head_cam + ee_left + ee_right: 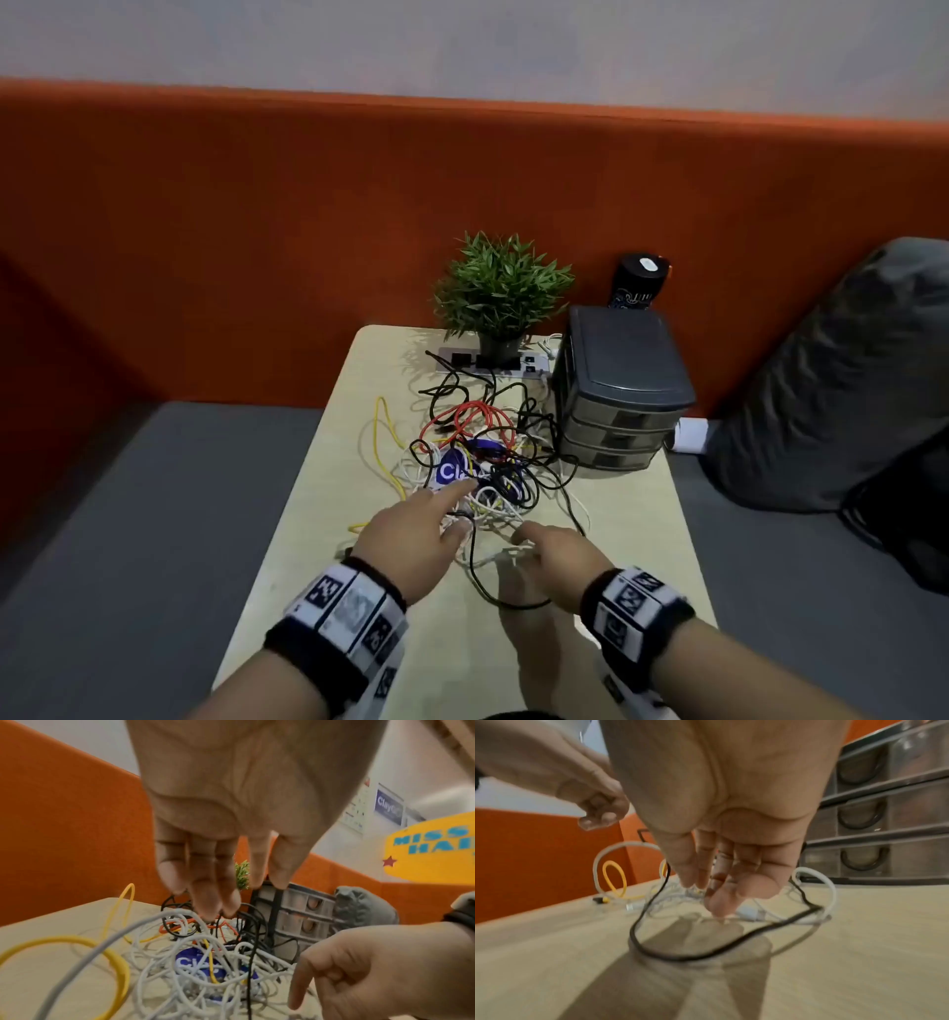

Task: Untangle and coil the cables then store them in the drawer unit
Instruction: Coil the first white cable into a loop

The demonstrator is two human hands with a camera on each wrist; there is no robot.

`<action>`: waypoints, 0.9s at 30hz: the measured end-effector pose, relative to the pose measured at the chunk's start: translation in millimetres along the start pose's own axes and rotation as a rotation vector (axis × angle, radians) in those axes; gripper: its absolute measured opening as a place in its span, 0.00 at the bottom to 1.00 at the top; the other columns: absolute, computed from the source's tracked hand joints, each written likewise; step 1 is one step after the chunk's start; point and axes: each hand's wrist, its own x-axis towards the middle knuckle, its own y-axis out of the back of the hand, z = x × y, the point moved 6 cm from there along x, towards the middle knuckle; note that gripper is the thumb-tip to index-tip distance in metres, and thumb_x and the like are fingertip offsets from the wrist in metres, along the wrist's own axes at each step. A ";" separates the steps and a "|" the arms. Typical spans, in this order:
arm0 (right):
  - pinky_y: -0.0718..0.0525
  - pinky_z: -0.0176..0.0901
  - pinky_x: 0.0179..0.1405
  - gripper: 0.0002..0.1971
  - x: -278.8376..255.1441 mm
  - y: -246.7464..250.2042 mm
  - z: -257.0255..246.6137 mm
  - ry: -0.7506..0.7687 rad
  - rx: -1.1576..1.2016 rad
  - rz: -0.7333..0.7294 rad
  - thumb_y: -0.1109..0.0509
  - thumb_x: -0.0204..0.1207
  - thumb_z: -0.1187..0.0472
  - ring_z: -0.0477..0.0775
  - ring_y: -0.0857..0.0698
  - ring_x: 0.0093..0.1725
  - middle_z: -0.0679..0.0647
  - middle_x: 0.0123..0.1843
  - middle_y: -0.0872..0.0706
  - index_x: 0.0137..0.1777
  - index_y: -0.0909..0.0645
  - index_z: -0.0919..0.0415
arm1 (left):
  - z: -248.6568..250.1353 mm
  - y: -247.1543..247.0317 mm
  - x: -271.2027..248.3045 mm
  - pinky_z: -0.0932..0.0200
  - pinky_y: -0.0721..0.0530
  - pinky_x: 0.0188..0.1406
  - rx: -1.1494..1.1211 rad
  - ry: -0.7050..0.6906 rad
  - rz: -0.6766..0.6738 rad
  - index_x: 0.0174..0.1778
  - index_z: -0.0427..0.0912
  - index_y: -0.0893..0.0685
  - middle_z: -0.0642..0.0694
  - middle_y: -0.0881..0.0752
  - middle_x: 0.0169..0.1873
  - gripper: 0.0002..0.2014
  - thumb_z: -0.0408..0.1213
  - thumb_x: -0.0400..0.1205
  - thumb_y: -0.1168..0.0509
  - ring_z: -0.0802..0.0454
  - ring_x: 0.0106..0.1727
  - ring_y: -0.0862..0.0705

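Note:
A tangle of white, black, red and yellow cables lies mid-table around a blue printed lanyard. My left hand hovers over the near side of the tangle with its fingers straight and nothing in them. My right hand reaches down at the tangle's near edge. Its fingertips touch the table beside a white cable plug, inside a loose black cable loop. The grey three-drawer unit stands at the back right with all drawers closed.
A potted plant and a power strip sit at the table's far end. A black can stands behind the drawer unit. A yellow cable trails left. Grey cushions flank the table.

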 end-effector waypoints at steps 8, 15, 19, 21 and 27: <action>0.26 0.43 0.58 0.06 3.7 0.0 -8.9 0.028 -0.071 0.016 0.39 0.79 0.61 0.58 0.21 0.61 0.53 0.57 0.23 0.52 0.21 0.54 | -27.2 -5.2 3.3 0.53 0.28 0.52 0.294 0.201 -0.104 0.46 0.47 0.25 0.46 0.15 0.52 0.09 0.47 0.85 0.44 0.44 0.56 0.18; 0.21 0.49 0.42 0.07 -26.4 83.0 -23.1 0.132 0.428 0.287 0.39 0.83 0.59 0.50 0.20 0.36 0.49 0.36 0.16 0.42 0.28 0.50 | -59.6 -0.2 2.8 0.58 0.27 0.50 0.291 0.259 -0.034 0.43 0.50 0.25 0.50 0.16 0.51 0.04 0.37 0.82 0.43 0.47 0.52 0.17; 0.24 0.50 0.34 0.06 -50.5 140.7 -53.5 0.276 0.628 0.443 0.39 0.84 0.58 0.49 0.25 0.31 0.50 0.31 0.21 0.44 0.27 0.52 | -50.4 8.8 3.2 0.59 0.28 0.44 0.245 0.240 -0.045 0.45 0.53 0.28 0.51 0.16 0.53 0.04 0.41 0.82 0.39 0.48 0.53 0.17; 0.28 0.47 0.33 0.06 -62.6 166.4 -69.4 0.350 0.676 0.499 0.39 0.84 0.58 0.49 0.28 0.31 0.49 0.31 0.23 0.44 0.27 0.51 | -34.2 19.4 3.0 0.59 0.27 0.40 0.190 0.203 -0.019 0.48 0.54 0.27 0.51 0.16 0.46 0.05 0.42 0.80 0.37 0.49 0.50 0.17; 0.28 0.42 0.29 0.06 -102.0 221.6 -105.6 0.527 0.727 0.690 0.38 0.84 0.60 0.45 0.26 0.27 0.49 0.29 0.21 0.45 0.25 0.52 | 62.0 87.3 -6.2 0.70 0.28 0.33 -0.436 -0.216 0.178 0.60 0.61 0.24 0.54 0.20 0.39 0.15 0.45 0.79 0.33 0.62 0.35 0.22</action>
